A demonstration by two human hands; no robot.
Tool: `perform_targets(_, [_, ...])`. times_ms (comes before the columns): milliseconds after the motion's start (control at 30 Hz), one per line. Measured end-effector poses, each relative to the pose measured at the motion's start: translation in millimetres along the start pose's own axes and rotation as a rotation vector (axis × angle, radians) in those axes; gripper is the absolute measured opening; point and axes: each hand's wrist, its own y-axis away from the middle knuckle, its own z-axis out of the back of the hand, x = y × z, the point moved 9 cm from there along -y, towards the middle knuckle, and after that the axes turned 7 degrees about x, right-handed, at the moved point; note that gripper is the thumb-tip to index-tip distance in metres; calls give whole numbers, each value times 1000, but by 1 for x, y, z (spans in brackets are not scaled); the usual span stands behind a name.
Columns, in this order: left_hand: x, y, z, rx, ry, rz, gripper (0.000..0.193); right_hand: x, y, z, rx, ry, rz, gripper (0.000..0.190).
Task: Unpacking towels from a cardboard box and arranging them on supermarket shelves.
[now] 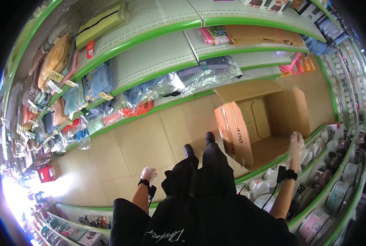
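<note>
An open cardboard box stands on the tiled floor at the right of the aisle, its flaps spread and its visible inside bare. At its lower right corner is my right hand, in a thin clear plastic glove; whether its fingers grip the flap cannot be told. My left hand, gloved the same way, hangs over the floor to the left of my legs, its fingers curled and nothing seen in them. White bowls line the shelf beside my right hand.
Green-edged shelves run along the far side, with folded towels, plastic-wrapped textiles and flattened cardboard. Pots and lidded containers fill the shelves at the right. A red container stands at the aisle's left end.
</note>
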Motion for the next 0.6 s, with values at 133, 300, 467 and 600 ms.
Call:
perform_targets(133, [0,-14,-1,5,112,-6,17,70,-16,-28,50,247,333,33])
perform_targets(300, [-113,-16,-12,121,683,-8,17,99,-55,-104,402,342,521,28])
perform_targets(467, [-184,-49,-4,125,373,78,22,127,-110,-179,525,365,595,31])
perform_targets(600, [-216,-121,11,71,214,76,22,153,-165,-240,653,396,545,34])
